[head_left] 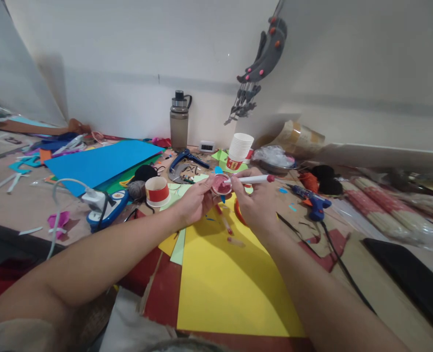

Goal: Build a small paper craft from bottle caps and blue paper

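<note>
In the middle of the view, my left hand (197, 201) holds a small paper cup (218, 183), its round face toward me and largely coloured pinkish red. My right hand (256, 203) grips a white felt-tip pen (255, 180) with a red end, its tip against the coloured round. Both hands are over a yellow sheet (238, 288). On that sheet, just below the cup, lie a thin red-and-white pen (224, 220) and a clear pen cap (236, 241). Behind the wrist on the right, an orange-red ring (238, 212) shows partly.
A red-banded paper cup (158, 194) stands left of my hands, a stack of paper cups (240, 146) behind them. Blue card (102, 164), a power strip (108, 210) and a water bottle (179, 122) occupy the left and back. Rightward lie a glue gun (313, 203) and a black slab (410, 283).
</note>
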### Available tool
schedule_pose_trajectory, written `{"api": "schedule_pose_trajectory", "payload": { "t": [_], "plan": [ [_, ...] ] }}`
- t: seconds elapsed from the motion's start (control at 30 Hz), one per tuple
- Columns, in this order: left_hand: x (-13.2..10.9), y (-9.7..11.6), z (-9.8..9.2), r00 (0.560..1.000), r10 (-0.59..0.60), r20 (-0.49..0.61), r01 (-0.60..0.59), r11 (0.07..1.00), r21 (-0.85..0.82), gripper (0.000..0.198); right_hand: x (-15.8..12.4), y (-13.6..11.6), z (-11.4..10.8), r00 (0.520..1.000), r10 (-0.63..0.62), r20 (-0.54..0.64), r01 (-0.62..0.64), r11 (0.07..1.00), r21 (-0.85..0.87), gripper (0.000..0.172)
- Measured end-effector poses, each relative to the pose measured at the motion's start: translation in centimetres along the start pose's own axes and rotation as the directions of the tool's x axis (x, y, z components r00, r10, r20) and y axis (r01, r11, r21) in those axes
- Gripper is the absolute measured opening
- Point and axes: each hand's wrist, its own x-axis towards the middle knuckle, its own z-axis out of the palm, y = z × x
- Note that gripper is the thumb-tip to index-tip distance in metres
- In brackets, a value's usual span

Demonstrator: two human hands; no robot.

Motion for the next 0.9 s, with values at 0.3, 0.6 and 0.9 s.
{"api": "schedule_pose_trajectory", "payload": {
  "t": [0.3,0.6,0.9],
  "plan": [
    [0.01,-0.14,-0.14,1.0,-0.015,0.027,0.014,1.0,0.005,0.024,-0.28,-0.01,0.26,0.999,0.001,0.042,-0.004,0.997,0.076,0.016],
    [-0.01,-0.3,-0.27,0.999,-0.01,0.031,0.01,1.0,0.011,0.021,-0.18,-0.15,0.22,1.0,-0.002,0.003,0.002,0.996,0.084,0.015],
    [-0.02,-0.21,-0.29,0.999,-0.008,0.046,0.008,1.0,0.011,0.026,-0.14,0.05,0.28,1.0,-0.015,-0.021,0.016,0.999,0.029,0.016]
  ]
}}
